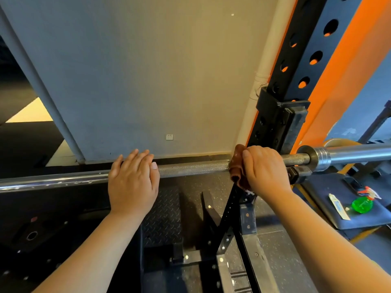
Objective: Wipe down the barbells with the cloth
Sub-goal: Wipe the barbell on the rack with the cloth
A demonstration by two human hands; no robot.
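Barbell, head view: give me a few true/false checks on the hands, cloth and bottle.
1. The right hand grips a brown cloth wrapped on the barbell. True.
2. The left hand holds the spray bottle. False: the left hand rests on the barbell shaft, and the green bottle lies on a dark pad to the right.
3. The cloth sits between the left hand and the rack upright. True.
4. The barbell lies on the floor. False: it sits raised at the rack, well above the floor.
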